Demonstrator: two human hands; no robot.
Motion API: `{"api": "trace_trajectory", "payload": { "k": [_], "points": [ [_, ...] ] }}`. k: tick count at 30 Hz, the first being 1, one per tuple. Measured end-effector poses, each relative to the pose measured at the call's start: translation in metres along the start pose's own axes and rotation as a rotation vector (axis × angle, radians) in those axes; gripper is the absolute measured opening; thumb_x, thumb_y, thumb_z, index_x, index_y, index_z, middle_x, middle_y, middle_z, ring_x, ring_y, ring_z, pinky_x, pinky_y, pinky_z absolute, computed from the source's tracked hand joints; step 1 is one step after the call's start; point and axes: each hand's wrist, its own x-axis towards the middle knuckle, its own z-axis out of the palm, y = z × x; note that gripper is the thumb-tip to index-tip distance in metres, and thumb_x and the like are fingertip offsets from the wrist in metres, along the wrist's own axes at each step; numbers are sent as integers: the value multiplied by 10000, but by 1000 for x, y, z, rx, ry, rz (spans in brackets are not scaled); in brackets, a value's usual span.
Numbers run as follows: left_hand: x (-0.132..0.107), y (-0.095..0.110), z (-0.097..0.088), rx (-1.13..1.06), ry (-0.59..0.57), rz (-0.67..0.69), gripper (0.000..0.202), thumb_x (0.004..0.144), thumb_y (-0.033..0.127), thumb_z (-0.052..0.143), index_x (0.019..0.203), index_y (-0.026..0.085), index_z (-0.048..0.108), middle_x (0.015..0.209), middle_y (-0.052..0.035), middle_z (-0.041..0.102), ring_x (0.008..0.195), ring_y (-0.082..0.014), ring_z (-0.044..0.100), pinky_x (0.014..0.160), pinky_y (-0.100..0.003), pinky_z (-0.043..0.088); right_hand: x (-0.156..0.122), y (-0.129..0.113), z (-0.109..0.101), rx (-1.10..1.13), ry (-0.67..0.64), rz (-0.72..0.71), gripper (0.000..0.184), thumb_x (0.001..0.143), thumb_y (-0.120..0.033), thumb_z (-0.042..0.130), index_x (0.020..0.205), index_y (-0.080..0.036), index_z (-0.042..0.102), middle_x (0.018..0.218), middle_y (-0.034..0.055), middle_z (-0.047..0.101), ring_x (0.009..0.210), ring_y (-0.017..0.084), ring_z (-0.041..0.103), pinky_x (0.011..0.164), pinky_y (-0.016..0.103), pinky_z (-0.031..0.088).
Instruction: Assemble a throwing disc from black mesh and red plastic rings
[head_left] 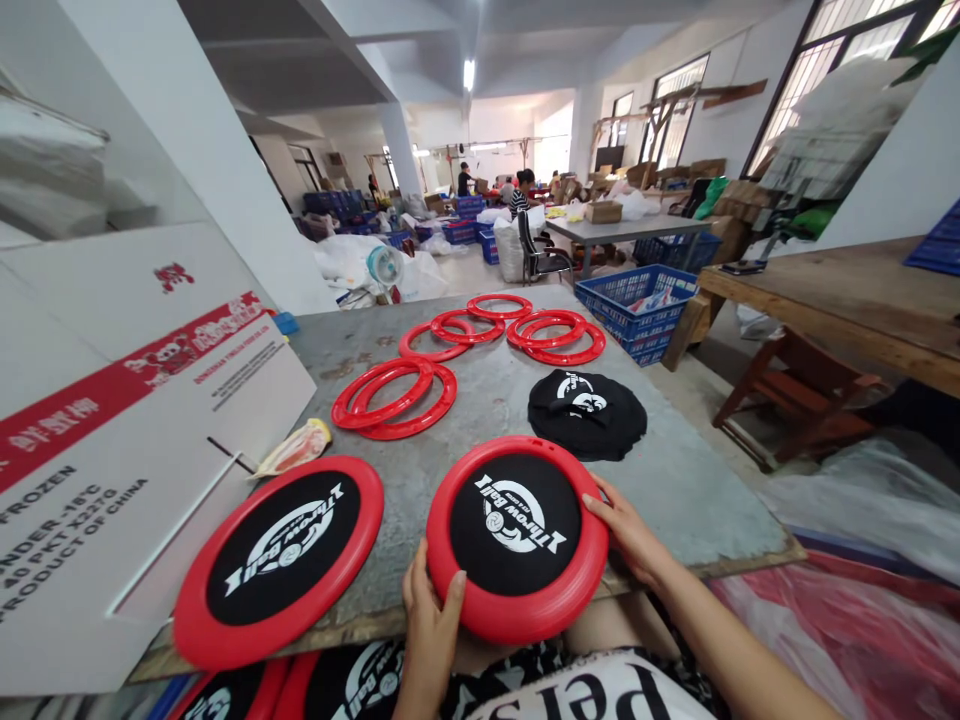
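Observation:
A red-rimmed disc [517,535] with a black fabric centre printed "Throw Ball" lies at the table's near edge. My left hand [430,620] grips its lower left rim and my right hand [628,530] presses its right rim. A second finished disc [281,560] lies to the left. A pile of black fabric pieces [587,412] sits just beyond the held disc. Several empty red rings [397,398] are spread over the middle and far part of the grey table [675,480].
A large white carton [112,430] stands at the left edge of the table. More discs [352,690] lie below the near edge. A wooden stool [795,395], a blue crate [637,300] and a wooden bench [840,300] are to the right. People work far back.

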Motion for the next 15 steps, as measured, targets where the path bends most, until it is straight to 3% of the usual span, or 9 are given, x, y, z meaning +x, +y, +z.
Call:
{"api": "trace_trajectory", "payload": {
  "k": [2,5,8,10,12,15],
  "points": [
    [-12,5,-5,58,-14,44,616,1004,545,370,1522,213,353,1566,-160,346,1498,-315,351,1242,-547,305,-6,-5,-1,47,-27,22,832,710,-524,831,1424,-268,486,1170,71,746,970,246,733,826,347,588],
    [-25,8,-15,218,-14,190,588,1028,524,304,1526,220,374,1580,-163,350,1491,-345,337,1213,-630,292,-13,-11,-3,117,-59,-7,726,736,-481,823,1362,-241,543,1200,78,743,1025,247,724,894,345,578],
    [-30,10,-27,383,-81,531,697,1002,613,304,1568,207,315,1621,-194,309,1479,-377,342,1158,-633,343,-19,-15,-4,148,-61,-22,638,745,-455,821,1291,-217,592,1228,91,734,1057,253,716,924,347,572],
    [-30,16,-33,465,-186,821,747,970,615,422,1571,186,315,1590,-196,383,1465,-359,377,1176,-574,338,-21,-17,-5,148,-57,-18,620,748,-450,819,1279,-215,603,1220,93,738,1051,255,718,919,352,575],
    [-29,27,-36,509,-236,995,655,954,409,540,1539,167,374,1516,-179,493,1444,-324,420,1206,-524,304,-22,-18,-6,158,-62,-17,599,753,-446,813,1269,-213,615,1203,95,744,1041,259,722,913,356,580],
    [-26,49,-37,471,-160,1070,574,875,79,465,1446,136,477,1352,-157,621,1335,-264,528,1180,-483,334,-26,-20,-9,178,-72,-9,558,760,-433,807,1242,-207,639,1179,99,753,1011,258,730,889,354,595]
  ]
}}
